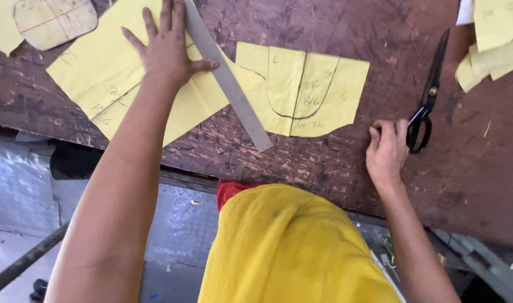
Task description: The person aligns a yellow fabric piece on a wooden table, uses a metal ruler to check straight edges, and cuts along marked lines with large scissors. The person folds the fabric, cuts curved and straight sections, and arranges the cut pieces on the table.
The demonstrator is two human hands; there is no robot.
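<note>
Upper left of the frame, the left hand (167, 47) lies flat, fingers spread, grasping nothing, pressing a yellow paper pattern (108, 78) and metal ruler (225, 76) onto the worn table (346, 174). At right, the right hand (386, 151) rests loosely curled, empty, touching black scissors (428, 95).
</note>
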